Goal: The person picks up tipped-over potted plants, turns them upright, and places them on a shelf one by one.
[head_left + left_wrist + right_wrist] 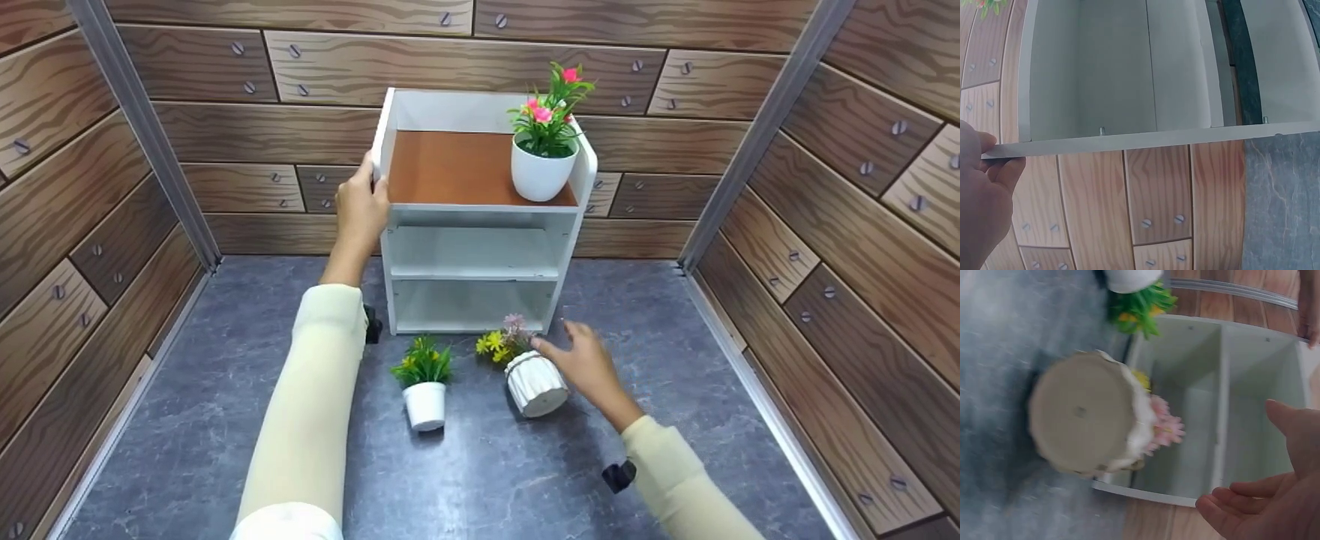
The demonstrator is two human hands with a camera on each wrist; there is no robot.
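A small white shelf unit [480, 279] with a brown top board stands against the back wall. My left hand [362, 202] grips the edge of its left side panel, the thumb and fingers on either side as the left wrist view shows. Beside a ribbed white flowerpot [537, 384], lying tipped over with yellow and pink flowers, my right hand [589, 364] has its fingers spread and holds nothing. In the right wrist view the base of this flowerpot [1081, 413] faces the camera, apart from the right hand [1269, 478].
On the top board, at the right, a smooth white flowerpot [544, 171] holds pink flowers. A smaller white flowerpot [425, 406] with yellow flowers lies on the grey marbled floor [225, 420]. Wood-patterned walls [840, 225] enclose the floor at the back and both sides.
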